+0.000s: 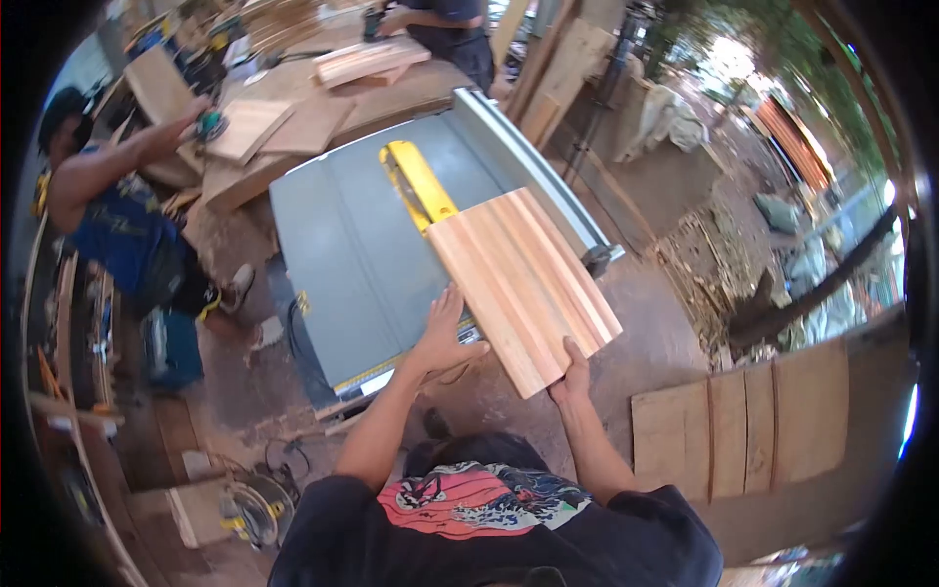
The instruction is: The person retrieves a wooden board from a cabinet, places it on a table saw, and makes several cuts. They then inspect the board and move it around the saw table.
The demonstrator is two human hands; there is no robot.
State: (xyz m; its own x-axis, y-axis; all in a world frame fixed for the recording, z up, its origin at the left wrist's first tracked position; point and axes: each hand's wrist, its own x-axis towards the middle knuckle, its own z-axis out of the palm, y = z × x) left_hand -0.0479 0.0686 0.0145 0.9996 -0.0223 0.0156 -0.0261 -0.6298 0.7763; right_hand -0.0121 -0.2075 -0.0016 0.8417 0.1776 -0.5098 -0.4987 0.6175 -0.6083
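A striped wooden board (523, 284), made of glued strips, lies over the grey table saw top (342, 245) and sticks out past its front edge toward me. My right hand (571, 374) grips the board's near edge, thumb on the upper face and fingers hidden underneath. Beside the board's left side, my left hand (447, 333) has its fingers stretched forward at the edge and its thumb spread apart. The yellow blade guard (419, 183) stands at the board's far left corner. Along the board's right side runs the metal rip fence (538, 166).
At left, a person (117, 215) holds a green power tool (209, 124) on a wooden panel (249, 127). Another person (450, 39) stands behind the workbench (235, 181). A circular saw (256, 509) lies at lower left. Wide planks (738, 426) are at right.
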